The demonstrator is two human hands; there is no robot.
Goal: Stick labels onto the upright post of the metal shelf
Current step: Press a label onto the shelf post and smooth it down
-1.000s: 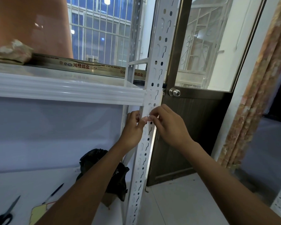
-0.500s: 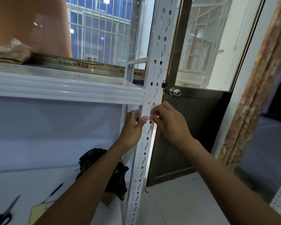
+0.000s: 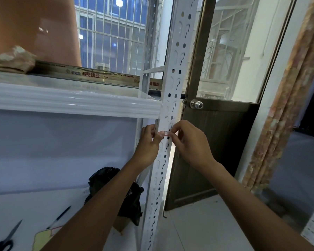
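The white perforated upright post (image 3: 174,73) of the metal shelf runs from top to bottom in the middle of the view. A small white label with a red border (image 3: 166,133) lies across the post just below the upper shelf beam. My left hand (image 3: 149,144) pinches the label's left end, with its thumb on the post's front face. My right hand (image 3: 187,140) pinches the label's right end at the post's edge. Most of the label is hidden by my fingers.
The white upper shelf (image 3: 71,102) carries a long printed box (image 3: 91,75) and a crumpled cloth (image 3: 11,58). On the lower shelf lie a yellow label sheet (image 3: 43,238), a pen (image 3: 59,217), scissors (image 3: 5,238) and a black bag (image 3: 116,189). A brown door (image 3: 212,142) stands right behind the post.
Both hands have stayed at the same spot on the post; the right hand's fingers have shifted slightly along the label's right end.
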